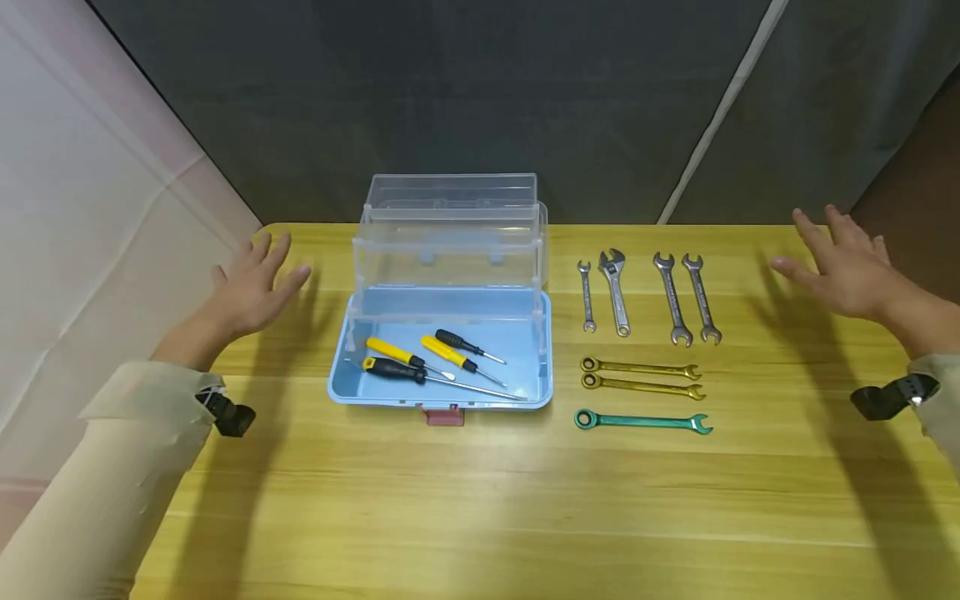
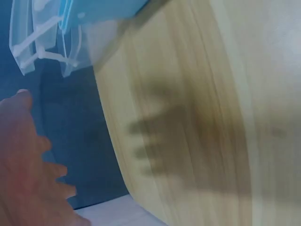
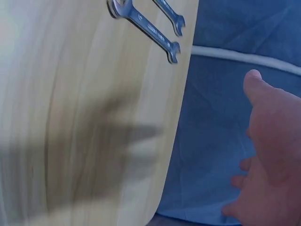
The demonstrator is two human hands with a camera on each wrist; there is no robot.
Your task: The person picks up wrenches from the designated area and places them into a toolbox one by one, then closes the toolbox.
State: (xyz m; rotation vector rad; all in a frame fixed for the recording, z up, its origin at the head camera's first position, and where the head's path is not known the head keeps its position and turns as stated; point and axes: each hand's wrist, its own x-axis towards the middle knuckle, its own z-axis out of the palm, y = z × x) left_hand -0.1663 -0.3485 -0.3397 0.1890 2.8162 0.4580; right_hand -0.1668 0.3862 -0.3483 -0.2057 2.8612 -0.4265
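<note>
My left hand (image 1: 251,287) is held above the table's left side, fingers spread, nothing in it. Beyond the wrenches at the right, my right hand (image 1: 851,262) hovers with spread fingers and also holds nothing. Between them stands a blue toolbox (image 1: 335,379) with its clear lid (image 1: 450,225) raised. Inside it lie a yellow screwdriver (image 1: 393,352), a second yellow screwdriver (image 1: 448,353), a small black screwdriver (image 1: 457,341) and a long black-handled screwdriver (image 1: 397,370). Nearest my right hand is an open-end wrench (image 1: 702,298), with another open-end wrench (image 1: 672,298) beside it.
Right of the toolbox lie a small wrench (image 1: 587,296), an adjustable wrench (image 1: 617,292), two gold ratcheting wrenches (image 1: 641,367) and a green ratcheting wrench (image 1: 645,422). A pink latch (image 1: 444,416) hangs at the box's front. Dark cloth (image 1: 450,92) rises behind the wooden table (image 1: 487,517).
</note>
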